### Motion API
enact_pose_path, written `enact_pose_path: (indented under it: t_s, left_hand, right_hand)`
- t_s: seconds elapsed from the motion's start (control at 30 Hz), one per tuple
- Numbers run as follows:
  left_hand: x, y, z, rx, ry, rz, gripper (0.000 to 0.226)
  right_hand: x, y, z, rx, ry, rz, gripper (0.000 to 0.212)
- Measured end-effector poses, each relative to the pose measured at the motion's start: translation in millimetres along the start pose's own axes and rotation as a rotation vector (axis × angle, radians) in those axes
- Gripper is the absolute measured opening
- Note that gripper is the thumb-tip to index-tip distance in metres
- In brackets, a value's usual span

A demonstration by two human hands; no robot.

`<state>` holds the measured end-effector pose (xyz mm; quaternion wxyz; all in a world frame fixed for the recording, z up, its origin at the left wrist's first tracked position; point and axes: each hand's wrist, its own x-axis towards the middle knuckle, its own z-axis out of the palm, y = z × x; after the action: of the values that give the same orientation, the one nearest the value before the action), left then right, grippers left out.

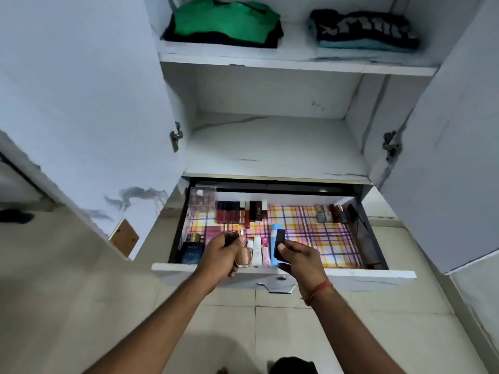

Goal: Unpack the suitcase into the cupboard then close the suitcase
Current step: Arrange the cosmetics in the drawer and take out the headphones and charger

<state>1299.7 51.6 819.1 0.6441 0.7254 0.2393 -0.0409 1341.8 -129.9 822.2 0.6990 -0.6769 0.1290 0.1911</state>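
Left hand (221, 249) curls round a tan bottle (243, 256) with a gold cap, plus something small and dark I can't make out; right hand (298, 256) pinches a flat black case (279, 244) between thumb and fingers. Both hover over the front of the open drawer (351, 275), among the tubes and a blue can (275, 236). This looks like the unpacking step, toiletries going in. Next move: set each down in a free gap on the checked liner (318, 233) without toppling neighbours. Folded clothes (226, 22) sit on the top shelf; the suitcase is out of view.
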Motion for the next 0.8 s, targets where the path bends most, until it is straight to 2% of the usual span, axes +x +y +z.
enact_pose_path:
  t_s: [0.23, 0.37, 0.43, 0.5, 0.57, 0.67, 0.8]
  left_hand:
    - [84, 7, 17, 0.020, -0.034, -0.026, 0.024]
    - [124, 11, 32, 0.008, -0.016, -0.048, 0.024]
    - [138, 12, 38, 0.024, -0.002, -0.085, 0.025]
    - [148, 13, 43, 0.021, 0.017, -0.114, 0.023]
    - [159, 14, 48, -0.004, 0.045, -0.130, 0.022]
    - [169, 17, 54, -0.066, 0.098, -0.173, 0.024]
    - [181, 22, 56, -0.170, 0.138, -0.213, 0.015]
  right_hand:
    - [100, -11, 0, -0.101, 0.079, 0.038, 0.004]
    - [165, -11, -4, -0.195, 0.094, 0.110, 0.019]
    - [199, -7, -5, -0.258, 0.099, 0.172, 0.017]
    - [230, -1, -6, -0.417, 0.092, 0.185, 0.006]
    - [255, 2, -4, -0.634, 0.091, 0.189, 0.018]
    - [283, 2, 9, -0.732, 0.098, 0.230, 0.023]
    - [303, 3, 26, -0.813, 0.137, 0.241, 0.022]
